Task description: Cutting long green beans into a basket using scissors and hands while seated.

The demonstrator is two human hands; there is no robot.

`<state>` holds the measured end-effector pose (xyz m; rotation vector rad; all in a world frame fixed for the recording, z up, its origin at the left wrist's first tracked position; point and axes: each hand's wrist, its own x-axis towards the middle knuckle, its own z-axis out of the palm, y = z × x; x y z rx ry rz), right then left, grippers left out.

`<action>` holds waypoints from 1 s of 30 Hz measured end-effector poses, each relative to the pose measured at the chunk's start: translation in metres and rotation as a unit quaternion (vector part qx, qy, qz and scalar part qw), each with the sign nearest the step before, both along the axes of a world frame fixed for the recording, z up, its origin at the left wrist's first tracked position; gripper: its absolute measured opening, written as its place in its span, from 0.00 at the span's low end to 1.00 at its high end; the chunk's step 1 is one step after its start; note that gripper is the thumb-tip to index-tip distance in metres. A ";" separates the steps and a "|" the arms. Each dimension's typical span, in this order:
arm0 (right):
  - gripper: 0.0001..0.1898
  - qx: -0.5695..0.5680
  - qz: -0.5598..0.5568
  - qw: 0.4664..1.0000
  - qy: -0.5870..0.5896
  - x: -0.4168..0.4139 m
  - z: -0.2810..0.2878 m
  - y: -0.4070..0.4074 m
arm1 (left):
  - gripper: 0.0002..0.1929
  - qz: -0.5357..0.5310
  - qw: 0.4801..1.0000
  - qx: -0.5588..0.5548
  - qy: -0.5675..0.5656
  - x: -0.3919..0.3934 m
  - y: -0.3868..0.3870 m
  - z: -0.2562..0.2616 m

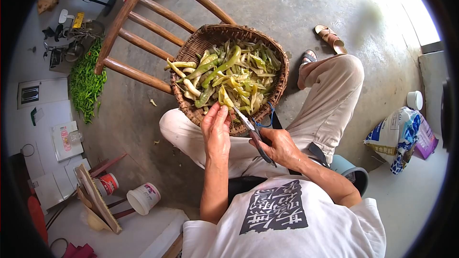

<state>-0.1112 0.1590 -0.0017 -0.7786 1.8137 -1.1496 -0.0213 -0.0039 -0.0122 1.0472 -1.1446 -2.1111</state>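
Between the fingers of my left hand (217,129) is a pale yellow-green chili pepper (225,97), held over the near rim of a woven wicker basket (282,79). My right hand (281,147) grips a pair of scissors (252,129) with dark handles. The blades point up and left, and their tips meet the pepper's lower right side; whether they are closed is hard to tell. Limp, pale peppers (247,79) fill the basket, many split or cut, while a few longer whole ones (224,66) lie on top and at the left.
The basket leans against a wooden chair or rack (147,43) and sits by my knees. Bright green peppers (87,82) are heaped on the floor at left. White buckets (143,197) stand lower left; a printed sack (392,136) and a bucket (349,172) are at right.
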 end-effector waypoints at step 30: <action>0.27 0.023 0.064 0.997 -0.047 -0.007 -0.001 -0.004 | 0.15 0.047 0.991 -0.120 -0.043 -0.009 0.016 0.002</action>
